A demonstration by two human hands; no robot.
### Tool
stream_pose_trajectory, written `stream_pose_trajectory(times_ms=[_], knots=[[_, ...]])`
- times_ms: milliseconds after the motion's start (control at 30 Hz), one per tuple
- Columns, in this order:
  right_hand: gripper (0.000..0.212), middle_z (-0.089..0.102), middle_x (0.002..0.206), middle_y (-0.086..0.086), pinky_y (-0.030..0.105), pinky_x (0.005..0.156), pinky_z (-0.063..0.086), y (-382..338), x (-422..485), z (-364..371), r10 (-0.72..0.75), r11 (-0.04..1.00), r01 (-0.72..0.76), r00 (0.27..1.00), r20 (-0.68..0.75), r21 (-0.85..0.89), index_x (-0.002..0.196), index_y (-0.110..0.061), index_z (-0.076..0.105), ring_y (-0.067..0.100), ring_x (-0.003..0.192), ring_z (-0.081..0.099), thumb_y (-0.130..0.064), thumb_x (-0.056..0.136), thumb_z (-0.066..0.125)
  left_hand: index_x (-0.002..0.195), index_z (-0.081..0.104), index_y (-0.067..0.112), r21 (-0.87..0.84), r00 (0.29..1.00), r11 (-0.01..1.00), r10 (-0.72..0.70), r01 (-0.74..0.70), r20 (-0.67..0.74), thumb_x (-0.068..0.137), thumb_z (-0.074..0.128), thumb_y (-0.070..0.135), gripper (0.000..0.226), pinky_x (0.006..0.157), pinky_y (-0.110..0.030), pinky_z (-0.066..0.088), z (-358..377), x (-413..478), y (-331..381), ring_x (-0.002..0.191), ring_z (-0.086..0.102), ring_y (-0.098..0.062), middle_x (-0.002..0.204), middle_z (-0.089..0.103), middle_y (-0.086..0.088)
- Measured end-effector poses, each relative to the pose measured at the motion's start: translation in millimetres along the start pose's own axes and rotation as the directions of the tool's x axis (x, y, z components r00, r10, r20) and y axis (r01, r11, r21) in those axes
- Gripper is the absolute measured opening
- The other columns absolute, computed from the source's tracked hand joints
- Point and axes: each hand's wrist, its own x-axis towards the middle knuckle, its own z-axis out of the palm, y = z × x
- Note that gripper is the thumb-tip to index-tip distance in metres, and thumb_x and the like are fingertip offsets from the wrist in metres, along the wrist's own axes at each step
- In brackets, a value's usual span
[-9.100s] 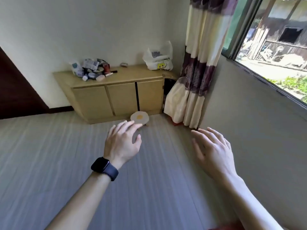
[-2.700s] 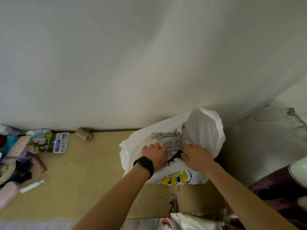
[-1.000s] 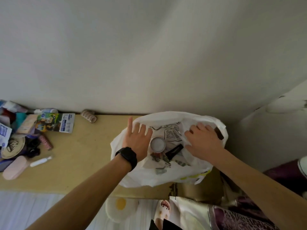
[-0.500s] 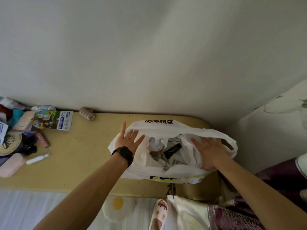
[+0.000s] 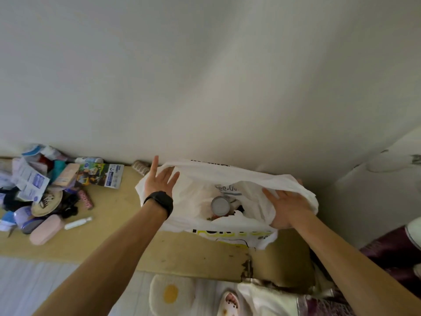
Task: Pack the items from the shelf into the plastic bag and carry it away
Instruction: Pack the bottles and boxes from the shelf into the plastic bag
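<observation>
Seen from the head camera, the white plastic bag (image 5: 248, 179) sits on the right end of the yellow wooden shelf (image 5: 118, 208). Its back is against the wall and its printed yellow-and-black front stops short of the front edge. The mouth gapes wide.

The left hand (image 5: 160, 182), with a black watch (image 5: 159, 201) on its wrist, lies flat against the left side of the mouth. Its fingers are straight and spread, and it grips nothing. The right hand (image 5: 286, 208) lies flat at the right side of the mouth with the thumb held out. Its fingertips run under a fold of plastic, so I can't see them, but what shows is straight and clasps nothing. The bag is spread apart between the two hands.

Down inside, a round tin (image 5: 220, 205) with a pale grey lid stands near the middle, among small dark bits I can't make out.

A pile of loose things (image 5: 34, 188) crowds the shelf's left end, well apart from the bag. It includes folded paper leaflets, a colourful printed packet (image 5: 100, 176) lying flat towards the back edge, and a pink oblong case (image 5: 46, 229) nearer the front edge. A slim white tube (image 5: 78, 222) lies just beside the case. A ribbed hair roller (image 5: 139, 168) lies at the back edge, near the left fingertips.

The shelf's front edge is chipped below the bag. On the floor in front lie a fried-egg-shaped mat (image 5: 170, 295) and a foot in a pale slipper (image 5: 229, 302). A dark purple curtain (image 5: 391, 254) hangs at the right.
</observation>
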Motion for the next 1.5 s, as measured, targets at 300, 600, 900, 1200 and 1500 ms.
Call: stream_pose_trajectory(times_ms=[300, 600, 900, 1200, 1500], knots=[[0.099, 0.014, 0.162, 0.012, 0.052, 0.118, 0.019, 9.1, -5.7, -17.0, 0.075, 0.997, -0.072, 0.988, 0.136, -0.032, 0.156, -0.031, 0.006, 0.036, 0.148, 0.016, -0.064, 0.079, 0.058, 0.156, -0.004, 0.027, -0.207, 0.966, 0.968, 0.088, -0.140, -0.245, 0.098, 0.037, 0.038, 0.072, 0.109, -0.066, -0.021, -18.6, -3.5, 4.6, 0.151, 0.004, -0.023, 0.164, 0.007, -0.007], [0.064, 0.017, 0.164, 0.001, 0.037, 0.097, 0.048, 32.6, -21.5, -16.7, -0.122, 0.973, 0.188, 0.912, -0.392, 0.134, 0.153, -0.037, 0.022, 0.023, 0.135, 0.043, -0.052, 0.095, 0.045, 0.147, 0.035, 0.014, -0.395, 0.856, 0.821, 0.200, -0.412, -0.477, 0.094, 0.057, 0.026, 0.059, 0.121, -0.054, -0.001, -32.6, -2.7, 58.3, 0.145, 0.019, -0.035, 0.155, 0.027, -0.018], [0.113, 0.032, 0.158, 0.003, 0.045, 0.112, 0.034, 54.1, 30.7, -10.4, 0.010, 0.986, -0.033, 0.990, 0.138, 0.162, 0.153, -0.033, 0.019, 0.030, 0.139, 0.036, -0.084, 0.060, 0.059, 0.151, 0.001, 0.042, -0.523, 0.766, 0.560, 0.450, -0.643, -0.459, 0.087, 0.066, 0.020, 0.094, 0.107, -0.048, 0.039, -1.6, -34.8, 83.3, 0.143, 0.025, -0.033, 0.164, -0.009, 0.001], [0.084, -0.018, 0.163, 0.009, 0.067, 0.106, -0.025, -6.2, 0.7, 13.9, 0.004, 0.992, -0.018, 0.994, -0.111, -0.122, 0.143, -0.040, 0.043, 0.043, 0.143, -0.031, -0.087, 0.076, 0.024, 0.153, 0.001, 0.043, -0.823, 0.900, 0.414, -0.022, -0.389, -0.436, 0.093, 0.051, 0.043, 0.079, 0.118, -0.048, 0.017, -80.3, 28.2, 32.5, 0.148, 0.014, -0.029, 0.163, 0.015, -0.003], [0.071, 0.006, 0.163, 0.000, 0.056, 0.119, -0.007, 12.0, -27.8, 38.1, -0.160, 0.980, 0.185, 0.950, 0.269, -0.073, 0.138, -0.043, 0.048, 0.037, 0.148, -0.014, -0.057, 0.071, 0.066, 0.151, -0.005, 0.048, -0.650, 0.944, 0.688, 0.285, -0.322, -0.165, 0.081, 0.061, 0.065, 0.098, 0.115, -0.059, -0.011, -44.9, 45.8, 52.2, 0.147, -0.021, -0.033, 0.162, -0.021, -0.001]])
